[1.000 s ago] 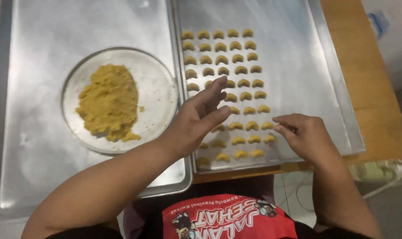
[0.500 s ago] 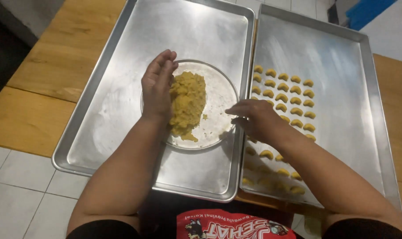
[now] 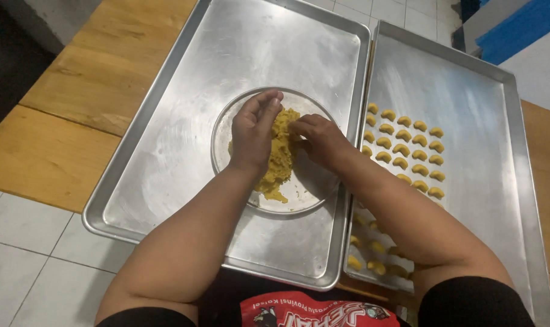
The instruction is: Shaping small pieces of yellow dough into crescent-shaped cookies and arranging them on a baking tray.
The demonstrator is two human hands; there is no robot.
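A mound of yellow dough [image 3: 279,162] lies on a round glass plate [image 3: 305,192], which sits in the left metal tray [image 3: 184,139]. My left hand [image 3: 255,129] rests on the dough's left side with fingers bent onto it. Pressing into the dough's upper right part is my right hand [image 3: 318,138], fingers curled; whether it pinches a piece I cannot tell. The right metal tray [image 3: 468,121] carries several small crescent-shaped dough pieces [image 3: 402,148] in rows, some hidden under my right forearm.
Both trays lie side by side on a wooden table [image 3: 57,133]. A white tiled floor [image 3: 26,254] shows at the lower left. A blue object [image 3: 517,30] stands at the top right. My red printed shirt [image 3: 317,312] is at the bottom edge.
Both hands have moved from the crescent tray to the plate and now press into the dough. The camera view has shifted left and closer.
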